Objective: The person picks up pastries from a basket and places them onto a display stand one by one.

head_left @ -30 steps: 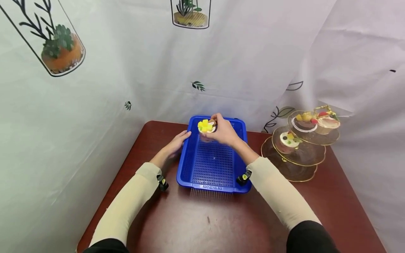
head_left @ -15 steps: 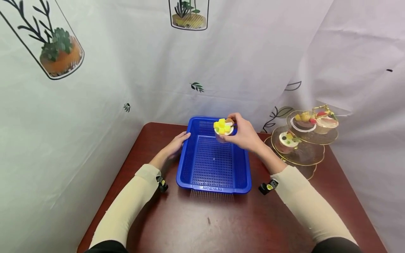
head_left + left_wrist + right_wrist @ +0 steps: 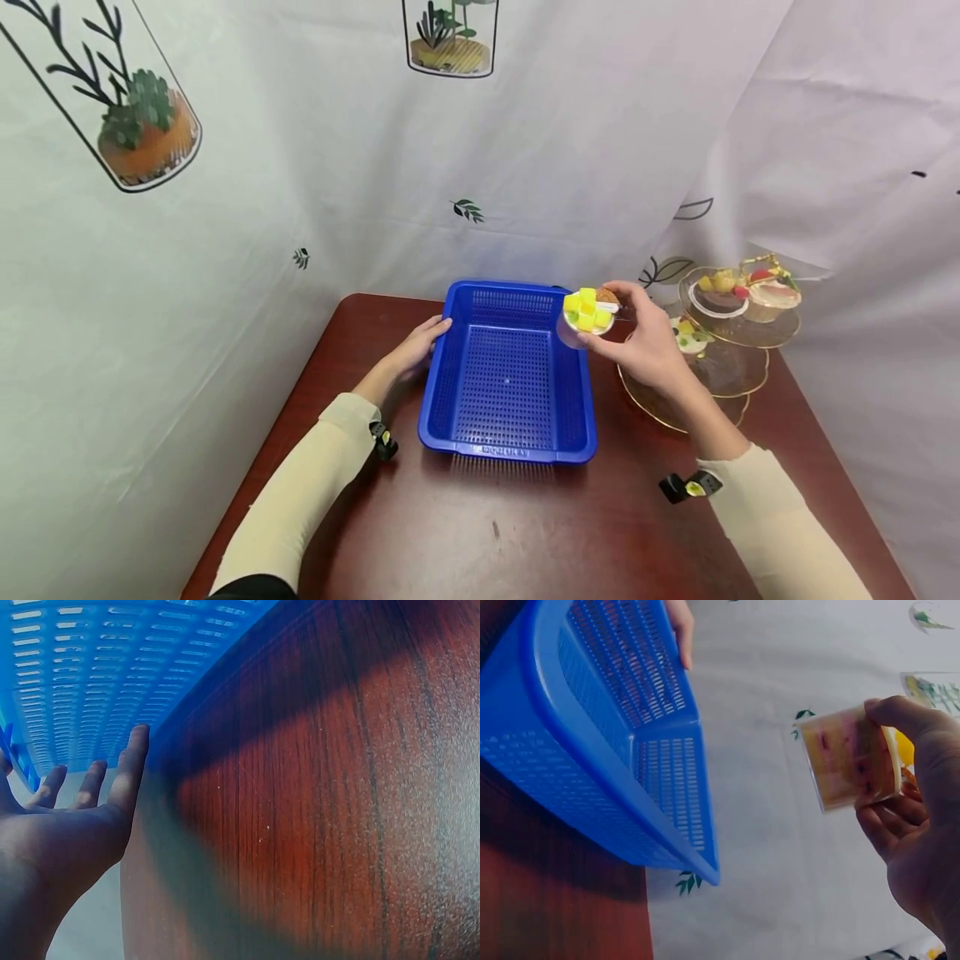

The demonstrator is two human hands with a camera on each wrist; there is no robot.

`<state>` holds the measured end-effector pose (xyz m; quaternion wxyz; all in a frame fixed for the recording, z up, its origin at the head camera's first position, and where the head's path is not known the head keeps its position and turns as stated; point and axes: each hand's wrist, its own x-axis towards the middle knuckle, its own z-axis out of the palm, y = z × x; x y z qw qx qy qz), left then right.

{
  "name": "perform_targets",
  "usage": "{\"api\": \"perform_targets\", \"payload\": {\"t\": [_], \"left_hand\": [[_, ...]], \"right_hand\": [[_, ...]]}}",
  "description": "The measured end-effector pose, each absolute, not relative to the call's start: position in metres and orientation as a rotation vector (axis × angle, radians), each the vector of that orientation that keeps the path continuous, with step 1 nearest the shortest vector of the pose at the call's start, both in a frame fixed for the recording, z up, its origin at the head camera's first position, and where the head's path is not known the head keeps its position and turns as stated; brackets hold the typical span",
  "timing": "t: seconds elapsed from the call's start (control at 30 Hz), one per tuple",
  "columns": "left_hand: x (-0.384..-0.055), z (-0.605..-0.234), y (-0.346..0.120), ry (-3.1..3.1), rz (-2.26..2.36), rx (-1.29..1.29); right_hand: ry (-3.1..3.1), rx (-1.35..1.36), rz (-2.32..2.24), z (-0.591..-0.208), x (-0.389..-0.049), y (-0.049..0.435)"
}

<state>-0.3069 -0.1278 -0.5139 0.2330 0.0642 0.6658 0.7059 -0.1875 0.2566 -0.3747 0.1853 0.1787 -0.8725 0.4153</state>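
Note:
My right hand (image 3: 652, 346) holds a clear dessert cup (image 3: 573, 332) by its side, thumb and fingers around the upper part. Yellow cubes, a brown cookie-like piece and a white stick top it. In the right wrist view the cup (image 3: 840, 765) shows pinkish and yellow layers through its wall, raised beside the basket. A blue plastic basket (image 3: 506, 455) with slotted walls stands on the table, its inside bare. My left hand (image 3: 412, 350) holds its left rim, thumb over the edge; in the left wrist view the fingers (image 3: 129, 780) lie along the outer wall.
To the right stands a tiered glass stand (image 3: 738, 367) with gold edges. Two dessert cups sit on its top plate, and another dessert cup (image 3: 686, 337) is partly hidden behind my right hand. A patterned white cloth (image 3: 375, 183) hangs behind the dark red table (image 3: 480, 533).
My right hand has carried the dessert cup from over the back of the basket rightward to its right rim, toward the stand. The left hand and basket have stayed in place.

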Motion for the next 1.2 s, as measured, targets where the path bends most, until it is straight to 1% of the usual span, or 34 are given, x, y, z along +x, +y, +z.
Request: {"api": "perform_targets", "payload": {"t": [0.17,0.37,0.8,1.2], "left_hand": [[-0.307,-0.514,-0.129,1.847,1.925,0.175],[-0.307,-0.514,-0.128,1.834,1.935,0.169],[-0.306,-0.514,-0.127,1.779,1.966,0.163],[-0.306,-0.513,-0.127,1.816,1.948,0.15]], "right_hand": [[-2.388,0.481,1.24,-0.382,-0.173,0.266],[-2.354,0.386,1.355,-0.388,-0.155,0.279],[-2.427,0.23,1.341,-0.404,-0.121,0.318],[-2.463,0.154,1.361,-0.416,-0.101,0.353]]}}
